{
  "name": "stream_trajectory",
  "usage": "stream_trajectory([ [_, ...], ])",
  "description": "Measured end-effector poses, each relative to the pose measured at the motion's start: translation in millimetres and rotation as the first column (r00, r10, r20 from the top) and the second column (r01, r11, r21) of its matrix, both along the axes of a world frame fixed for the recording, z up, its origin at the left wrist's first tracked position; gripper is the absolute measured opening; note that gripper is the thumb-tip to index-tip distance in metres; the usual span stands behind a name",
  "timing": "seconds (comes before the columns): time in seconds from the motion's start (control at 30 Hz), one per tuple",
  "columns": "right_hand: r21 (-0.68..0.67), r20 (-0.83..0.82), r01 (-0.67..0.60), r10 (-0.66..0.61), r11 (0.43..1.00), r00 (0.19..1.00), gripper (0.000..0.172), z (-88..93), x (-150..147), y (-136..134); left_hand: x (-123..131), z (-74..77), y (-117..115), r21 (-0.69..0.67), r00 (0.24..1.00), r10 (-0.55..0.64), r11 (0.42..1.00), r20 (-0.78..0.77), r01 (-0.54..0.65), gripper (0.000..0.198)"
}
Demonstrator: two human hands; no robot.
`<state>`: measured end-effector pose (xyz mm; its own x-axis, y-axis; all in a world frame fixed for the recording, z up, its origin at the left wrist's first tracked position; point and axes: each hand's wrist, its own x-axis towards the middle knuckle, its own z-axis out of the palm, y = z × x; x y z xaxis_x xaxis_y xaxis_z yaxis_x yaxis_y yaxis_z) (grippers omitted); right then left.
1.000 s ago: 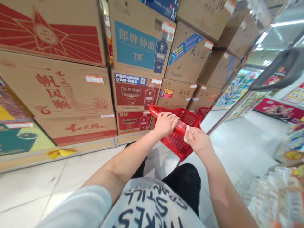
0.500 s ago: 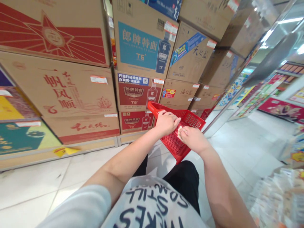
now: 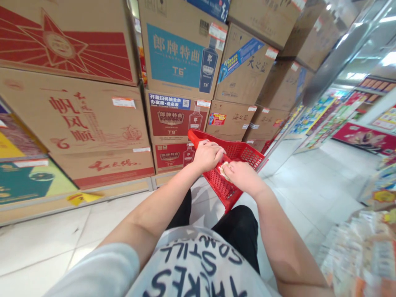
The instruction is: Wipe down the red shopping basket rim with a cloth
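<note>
Right hand (image 3: 243, 176) and its crumpled off-white cloth (image 3: 225, 171) have shifted leftward along the red handle (image 3: 194, 137) since the earliest frame, ending up just beside the left hand (image 3: 208, 156). Near the frame's center, the right fingers and thumb pinch the cloth against the handle. Left fingers lie close together, curled over the same bar; their tips cannot be made out. Below and right of both hands, the red perforated basket (image 3: 227, 201) sits tilted in view, its lower corner just above the dark trousers (image 3: 238, 231). Printed cardboard boxes (image 3: 93, 113) fill the upper left and upper middle, a yellow tag (image 3: 83, 198) hangs at the left, and pale tiled floor (image 3: 297, 185) spreads across the right.
</note>
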<state>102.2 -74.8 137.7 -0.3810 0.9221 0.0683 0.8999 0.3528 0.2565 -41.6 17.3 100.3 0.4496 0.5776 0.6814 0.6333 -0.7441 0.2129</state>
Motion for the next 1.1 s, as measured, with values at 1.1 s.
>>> stream_trajectory([
  [1.1, 0.072, -0.176, 0.177, -0.162, 0.982, 0.971, 0.046, -5.0, -36.8, 5.8, -20.2, -2.7, 8.8, 0.006, 0.999, -0.025, 1.000, 0.029, 0.024, 0.042],
])
